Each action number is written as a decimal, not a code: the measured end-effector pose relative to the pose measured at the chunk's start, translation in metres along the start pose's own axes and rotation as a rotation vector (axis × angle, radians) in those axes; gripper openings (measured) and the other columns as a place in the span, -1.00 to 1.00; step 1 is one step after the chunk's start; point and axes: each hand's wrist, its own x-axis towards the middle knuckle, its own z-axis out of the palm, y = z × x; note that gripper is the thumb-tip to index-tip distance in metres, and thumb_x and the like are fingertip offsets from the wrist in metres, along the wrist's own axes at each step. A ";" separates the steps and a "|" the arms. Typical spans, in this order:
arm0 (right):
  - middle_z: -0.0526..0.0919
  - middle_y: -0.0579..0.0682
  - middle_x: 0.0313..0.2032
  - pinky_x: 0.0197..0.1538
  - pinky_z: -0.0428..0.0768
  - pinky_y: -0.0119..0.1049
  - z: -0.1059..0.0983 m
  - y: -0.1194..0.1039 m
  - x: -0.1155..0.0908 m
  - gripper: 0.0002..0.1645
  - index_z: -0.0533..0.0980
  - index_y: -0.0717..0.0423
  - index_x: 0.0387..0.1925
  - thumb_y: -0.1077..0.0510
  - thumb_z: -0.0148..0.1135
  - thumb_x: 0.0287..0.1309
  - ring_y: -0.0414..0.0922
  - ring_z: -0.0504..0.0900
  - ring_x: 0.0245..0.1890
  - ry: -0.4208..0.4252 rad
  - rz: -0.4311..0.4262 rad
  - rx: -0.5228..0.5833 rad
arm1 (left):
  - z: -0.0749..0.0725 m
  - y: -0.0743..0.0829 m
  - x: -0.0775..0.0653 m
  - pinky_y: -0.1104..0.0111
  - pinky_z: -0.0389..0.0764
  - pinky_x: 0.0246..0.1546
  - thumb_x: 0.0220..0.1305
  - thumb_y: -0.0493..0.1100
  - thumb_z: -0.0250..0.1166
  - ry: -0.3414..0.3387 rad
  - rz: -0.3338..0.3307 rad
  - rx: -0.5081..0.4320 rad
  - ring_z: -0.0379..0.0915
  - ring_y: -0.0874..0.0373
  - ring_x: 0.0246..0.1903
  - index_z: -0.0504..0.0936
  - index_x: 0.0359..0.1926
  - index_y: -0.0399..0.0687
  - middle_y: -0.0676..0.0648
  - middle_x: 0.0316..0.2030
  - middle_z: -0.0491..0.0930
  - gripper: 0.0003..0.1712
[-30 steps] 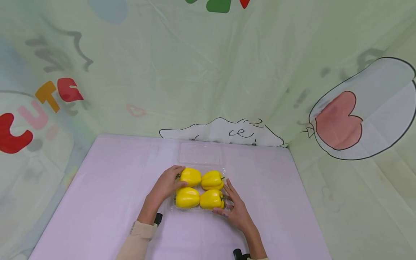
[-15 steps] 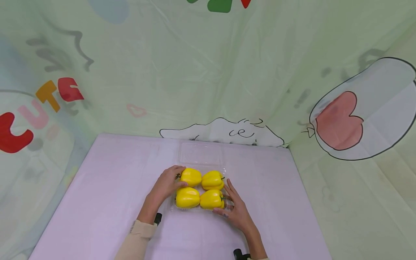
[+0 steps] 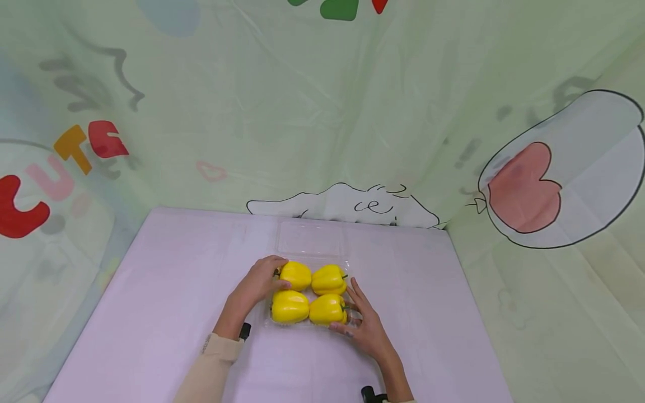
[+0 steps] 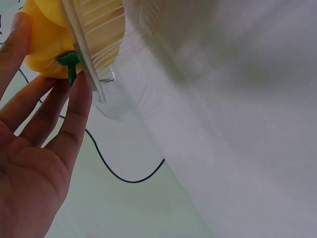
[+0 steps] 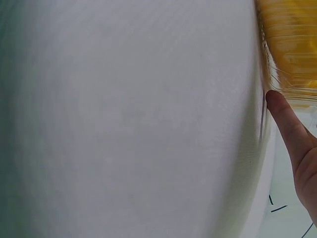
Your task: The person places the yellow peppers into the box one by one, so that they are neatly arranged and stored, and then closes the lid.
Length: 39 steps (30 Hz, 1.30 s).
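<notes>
Several yellow bell peppers sit two by two in a clear plastic clamshell box [image 3: 310, 326], its lid [image 3: 310, 238] folded back behind it. My left hand [image 3: 259, 281] grips the stem end of the back left pepper [image 3: 295, 276], thumb in front and fingers behind. In the left wrist view, fingertips lie at the green stem [image 4: 70, 62] and the box rim. My right hand [image 3: 369, 327] rests against the box's right side, fingers spread, thumb at the front corner near the front right pepper [image 3: 326, 309]. The right wrist view shows one fingertip touching the box edge below.
A pale lilac cloth covers the table [image 3: 428, 336]. Behind it hangs a light green curtain [image 3: 312, 112] with printed drawings, which also closes off both sides. A black wrist mount [image 3: 369, 394] sits at the right wrist, another [image 3: 244, 331] at the left.
Hands, peppers and box hold nearly the same places throughout. The left forearm shifts very slightly.
</notes>
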 end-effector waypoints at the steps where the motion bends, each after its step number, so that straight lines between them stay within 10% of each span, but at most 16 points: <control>1: -0.05 -0.13 0.73 0.25 0.73 0.23 0.000 0.000 0.000 0.23 0.21 -0.29 0.64 -0.15 0.68 0.00 0.21 0.58 0.39 0.000 0.004 -0.001 | 0.001 0.000 0.000 -0.07 0.45 0.55 0.32 -0.07 0.49 0.001 0.003 0.000 0.42 -0.18 0.46 0.52 0.45 -0.17 -0.19 0.43 0.53 -0.26; 39: -0.05 -0.08 0.74 0.25 0.73 0.21 0.000 -0.001 0.000 0.22 0.22 -0.22 0.64 -0.11 0.68 0.01 0.27 0.54 0.42 -0.001 0.000 -0.002 | 0.005 0.000 0.000 0.04 0.56 0.45 0.28 -0.01 0.51 0.019 0.013 0.087 0.48 -0.09 0.30 0.56 0.43 -0.13 -0.14 0.40 0.58 -0.25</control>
